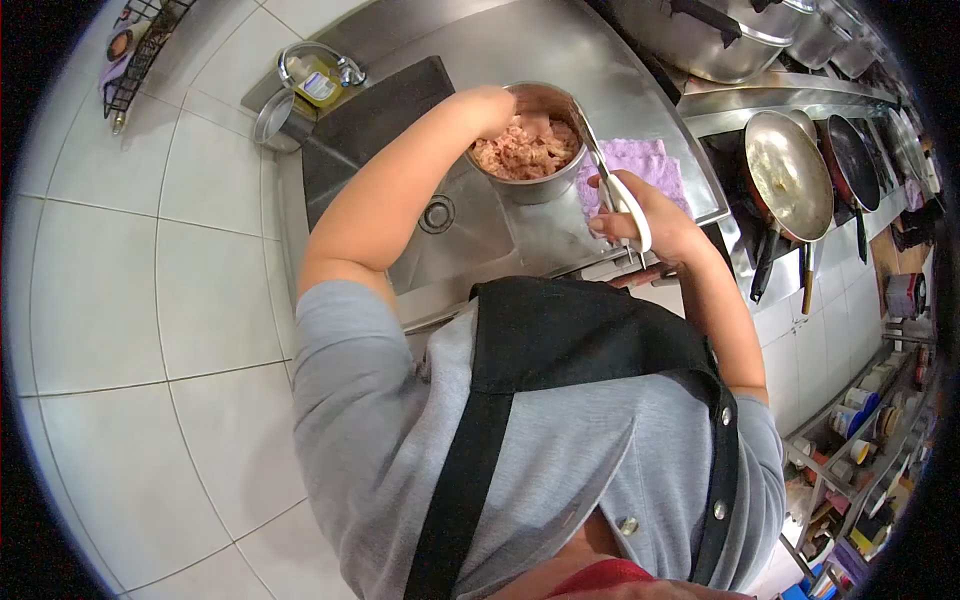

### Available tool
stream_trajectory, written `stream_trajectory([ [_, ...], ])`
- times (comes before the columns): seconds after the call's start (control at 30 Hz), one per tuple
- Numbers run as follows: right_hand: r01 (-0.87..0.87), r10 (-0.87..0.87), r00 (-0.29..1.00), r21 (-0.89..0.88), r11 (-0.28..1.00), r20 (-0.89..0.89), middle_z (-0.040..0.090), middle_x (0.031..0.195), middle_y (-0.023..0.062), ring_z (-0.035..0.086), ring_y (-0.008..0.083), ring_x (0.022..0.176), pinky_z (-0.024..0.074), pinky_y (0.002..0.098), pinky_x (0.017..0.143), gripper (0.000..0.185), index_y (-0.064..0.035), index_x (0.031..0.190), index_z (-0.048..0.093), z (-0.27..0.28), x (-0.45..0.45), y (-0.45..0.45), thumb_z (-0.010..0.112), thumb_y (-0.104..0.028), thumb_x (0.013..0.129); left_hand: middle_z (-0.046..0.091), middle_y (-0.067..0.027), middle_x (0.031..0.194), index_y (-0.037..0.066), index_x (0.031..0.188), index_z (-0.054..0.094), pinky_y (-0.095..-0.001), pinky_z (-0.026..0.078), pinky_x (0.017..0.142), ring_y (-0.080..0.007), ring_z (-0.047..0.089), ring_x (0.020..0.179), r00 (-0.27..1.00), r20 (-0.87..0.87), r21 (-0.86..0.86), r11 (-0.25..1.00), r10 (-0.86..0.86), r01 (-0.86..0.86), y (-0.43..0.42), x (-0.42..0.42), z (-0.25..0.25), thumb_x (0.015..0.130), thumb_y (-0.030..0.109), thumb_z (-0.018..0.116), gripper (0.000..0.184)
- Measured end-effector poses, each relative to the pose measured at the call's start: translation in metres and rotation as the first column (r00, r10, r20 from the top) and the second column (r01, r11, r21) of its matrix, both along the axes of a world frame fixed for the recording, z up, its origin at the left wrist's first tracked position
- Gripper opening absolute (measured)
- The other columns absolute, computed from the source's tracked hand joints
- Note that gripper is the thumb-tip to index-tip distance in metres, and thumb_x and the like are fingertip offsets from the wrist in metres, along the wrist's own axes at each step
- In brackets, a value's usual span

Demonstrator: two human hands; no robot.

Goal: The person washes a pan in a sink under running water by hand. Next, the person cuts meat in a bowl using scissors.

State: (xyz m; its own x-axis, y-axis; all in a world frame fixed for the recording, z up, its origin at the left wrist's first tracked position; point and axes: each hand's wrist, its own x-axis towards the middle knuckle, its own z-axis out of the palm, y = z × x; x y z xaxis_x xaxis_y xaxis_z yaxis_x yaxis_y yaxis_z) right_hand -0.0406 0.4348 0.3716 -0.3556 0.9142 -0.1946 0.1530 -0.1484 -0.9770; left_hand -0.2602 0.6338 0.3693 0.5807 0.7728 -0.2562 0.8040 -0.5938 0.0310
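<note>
A round metal pot (535, 190) filled with pale pink raw minced meat (530, 150) stands on the steel counter at the sink's edge. My left hand (490, 110) is at the pot's upper left rim, covering part of it. Its fingers are hidden, so I cannot make out whether they grip the rim or meat. At the pot's right side, my right hand (640, 215) is closed around the white handles of kitchen scissors (637, 220). The metal blades slant up along the pot's right rim; their tips are hard to make out. A purple cloth (650, 165) lies beside the pot, partly behind my right hand.
The sink basin (455, 250) is below left of the pot, with a dark panel (345, 160) alongside. A metal container (285, 120) and yellow bottle (320, 88) stand at far left. Pans (788, 175) sit on the stove at right; larger pots (720, 40) are behind.
</note>
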Motion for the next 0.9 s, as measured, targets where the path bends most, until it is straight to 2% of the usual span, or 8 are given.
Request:
stream_trajectory([
  [0.07, 0.012, -0.012, 0.999, 0.0, 1.0, 0.033, 0.055, 0.08, 0.0038, 0.052, 0.0113, 0.067, 0.0432, 0.0246, 0.059, 0.059, 0.0004, 0.123, 0.046, -0.001, 0.001, -0.001, 0.071, -0.021, 0.075, 0.065, -0.0097, 0.104, 0.013, 0.114, 0.061, -0.0399, 0.05, 0.08, -0.0285, 0.062, 0.095, 0.83, -0.554, -0.101, 0.995, -0.065, 0.011, -0.004, 0.002, -0.002, 0.068, 0.028, 0.073, 0.049],
  [0.23, -0.02, 0.021, 0.999, -0.023, 1.0, 0.029, 0.055, 0.08, 0.0035, 0.052, 0.0104, 0.067, 0.0429, 0.0239, 0.059, 0.059, 0.0, 0.124, 0.045, -0.002, 0.0, 0.0, 0.071, -0.02, 0.075, 0.065, -0.0094, 0.104, 0.014, 0.113, 0.06, -0.0392, 0.05, 0.079, -0.027, 0.062, 0.095, 0.795, -0.589, -0.198, 0.98, -0.145, 0.032, -0.02, 0.005, -0.008, 0.064, 0.032, 0.074, 0.054],
  [0.33, -0.026, 0.026, 1.0, -0.045, 0.999, 0.004, 0.053, 0.079, 0.0023, 0.051, 0.0103, 0.067, 0.0423, 0.0239, 0.06, 0.057, -0.0004, 0.123, 0.045, -0.007, -0.001, 0.0, 0.07, -0.019, 0.076, 0.065, -0.0097, 0.102, 0.014, 0.111, 0.061, -0.0381, 0.049, 0.081, -0.0276, 0.062, 0.096, 0.891, -0.434, -0.176, 0.982, -0.133, 0.061, -0.025, -0.002, -0.022, 0.066, 0.027, 0.073, 0.049],
  [0.4, -0.027, 0.025, 0.999, -0.059, 0.998, -0.044, 0.051, 0.078, 0.0011, 0.051, 0.0105, 0.067, 0.0417, 0.0241, 0.061, 0.055, -0.0007, 0.123, 0.046, -0.008, -0.004, 0.0, 0.07, -0.017, 0.075, 0.065, -0.0112, 0.101, 0.014, 0.109, 0.061, -0.0387, 0.049, 0.082, -0.0286, 0.061, 0.097, 0.953, -0.289, -0.01, 0.996, -0.093, 0.094, -0.025, -0.005, -0.038, 0.068, 0.021, 0.071, 0.043],
  [0.63, -0.042, 0.042, 0.999, 0.005, 0.999, 0.01, 0.055, 0.08, 0.0029, 0.052, 0.0099, 0.068, 0.0432, 0.0237, 0.061, 0.057, -0.0002, 0.124, 0.045, -0.001, -0.002, -0.004, 0.071, -0.021, 0.077, 0.066, -0.0125, 0.095, 0.01, 0.093, 0.065, -0.0393, 0.05, 0.078, -0.0301, 0.062, 0.095, 0.956, -0.268, -0.022, 0.992, -0.123, 0.121, -0.015, -0.007, -0.03, 0.072, 0.019, 0.065, 0.023],
  [0.73, -0.02, 0.019, 1.0, 0.035, 0.999, 0.025, 0.055, 0.08, 0.0029, 0.052, 0.0101, 0.069, 0.0434, 0.0241, 0.062, 0.056, -0.0003, 0.122, 0.046, -0.002, 0.002, -0.006, 0.071, -0.021, 0.077, 0.065, -0.0151, 0.089, 0.007, 0.093, 0.063, -0.0387, 0.049, 0.073, -0.0312, 0.062, 0.084, 1.0, 0.015, -0.203, 0.979, -0.005, 0.008, -0.018, -0.008, 0.006, 0.068, 0.024, 0.066, 0.03],
  [0.83, 0.0, 0.0, 1.0, 0.018, 1.0, -0.026, 0.055, 0.08, 0.0026, 0.052, 0.01, 0.07, 0.0432, 0.024, 0.062, 0.055, -0.0004, 0.121, 0.046, -0.006, 0.006, -0.007, 0.071, -0.02, 0.076, 0.067, -0.01, 0.085, 0.003, 0.091, 0.063, -0.0346, 0.048, 0.073, -0.0193, 0.063, 0.08, 0.932, 0.314, -0.457, 0.889, 0.179, -0.017, 0.002, -0.022, 0.02, 0.076, 0.028, 0.066, 0.029],
  [0.9, 0.028, -0.027, 0.999, 0.026, 0.999, -0.034, 0.055, 0.079, 0.0023, 0.051, 0.0098, 0.069, 0.0429, 0.0236, 0.062, 0.056, -0.0006, 0.122, 0.046, -0.006, 0.004, -0.007, 0.071, -0.02, 0.076, 0.067, -0.0064, 0.083, 0.002, 0.093, 0.063, -0.032, 0.048, 0.074, -0.0142, 0.06, 0.078, 0.964, 0.256, -0.369, 0.929, 0.073, 0.027, 0.003, -0.021, 0.045, 0.079, 0.029, 0.065, 0.031],
])
